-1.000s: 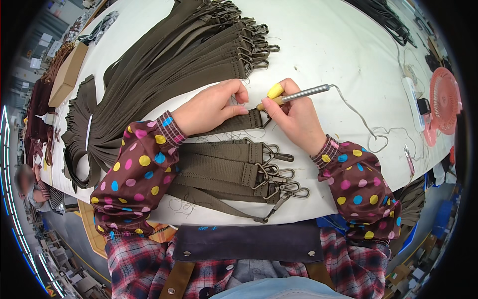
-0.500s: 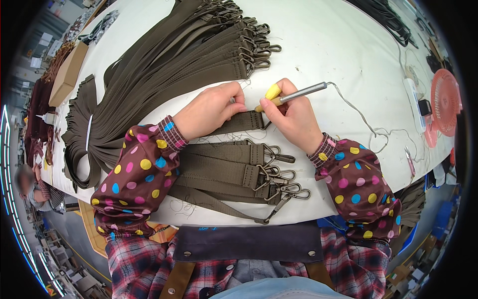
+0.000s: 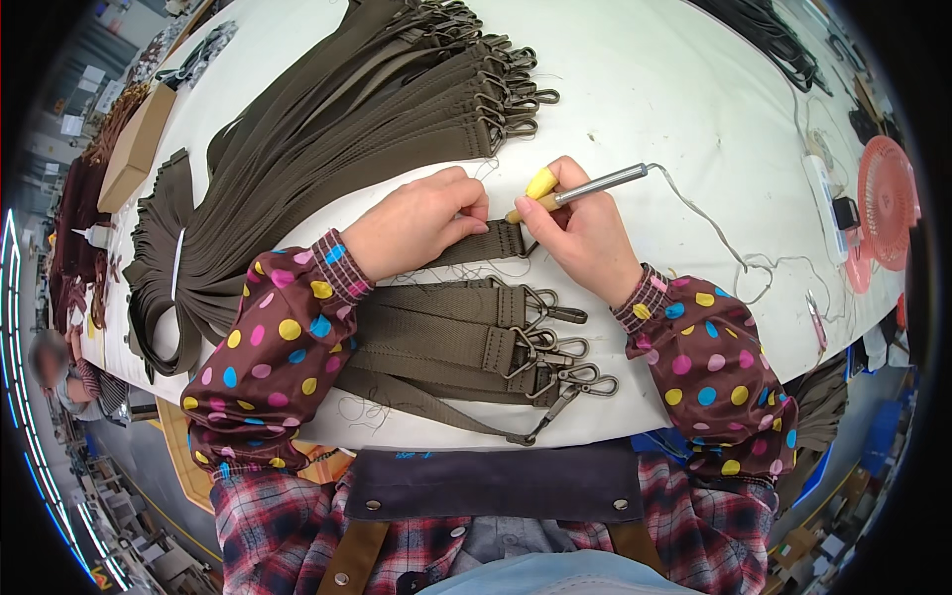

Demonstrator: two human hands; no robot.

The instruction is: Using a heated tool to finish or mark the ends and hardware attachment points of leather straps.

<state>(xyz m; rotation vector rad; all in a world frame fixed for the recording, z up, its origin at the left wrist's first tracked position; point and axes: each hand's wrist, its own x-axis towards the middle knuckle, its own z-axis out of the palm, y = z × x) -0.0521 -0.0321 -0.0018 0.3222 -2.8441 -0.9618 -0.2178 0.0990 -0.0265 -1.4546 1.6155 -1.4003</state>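
A dark olive webbing strap (image 3: 476,246) lies on the white table, its stitched end and metal hook between my hands. My left hand (image 3: 421,220) is closed above it, thumb and fingers pinched together by the strap's upper edge. Whether a thread is in that pinch is too small to tell. My right hand (image 3: 587,233) grips a corded pen-shaped tool (image 3: 602,185) like a soldering iron, with a brown part near the fingers and a silver tube behind. Its near end points at the strap's stitched end. A yellow cover (image 3: 541,183) wraps my right index finger.
Several similar straps with hooks (image 3: 436,322) lie nearer me, among loose threads (image 3: 372,409). A large tied bundle of straps (image 3: 288,149) fills the left and back. At right are a pink fan (image 3: 886,203), a power strip (image 3: 823,193), thread snips (image 3: 816,319) and the tool's cord (image 3: 699,218).
My left hand has drawn slightly back to the left, its fingers curling more. My right hand and the pen-shaped tool have shifted a touch to the left.
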